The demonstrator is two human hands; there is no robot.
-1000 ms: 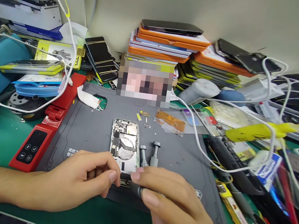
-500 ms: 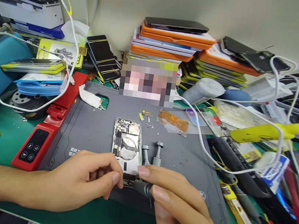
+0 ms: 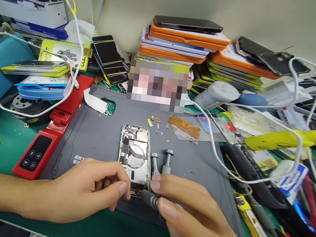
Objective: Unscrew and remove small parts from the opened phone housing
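An opened phone (image 3: 138, 174) lies on the grey mat with its inner parts and a round coil showing. My left hand (image 3: 86, 190) is curled at its lower left corner, index finger and thumb closed against that edge; the fingertips are partly hidden. A grey screwdriver (image 3: 149, 199) is pinched between the thumb and fingers of my right hand (image 3: 197, 218), its handle lying over the phone's bottom end. Where its tip sits I cannot make out. Two more small grey screwdrivers (image 3: 167, 161) lie beside the phone's right edge.
Small metal pieces (image 3: 154, 122) and an orange-brown film (image 3: 184, 128) lie on the mat (image 3: 96, 137) beyond the phone. A red folding device (image 3: 42, 149) stands left. White cable (image 3: 217, 158), tools and a yellow syringe-like tube (image 3: 278, 141) crowd the right. Orange boxes (image 3: 186, 40) are stacked behind.
My right hand has shifted slightly, its index finger moving a little to the right off the phone's edge. My left hand and the phone look the same.
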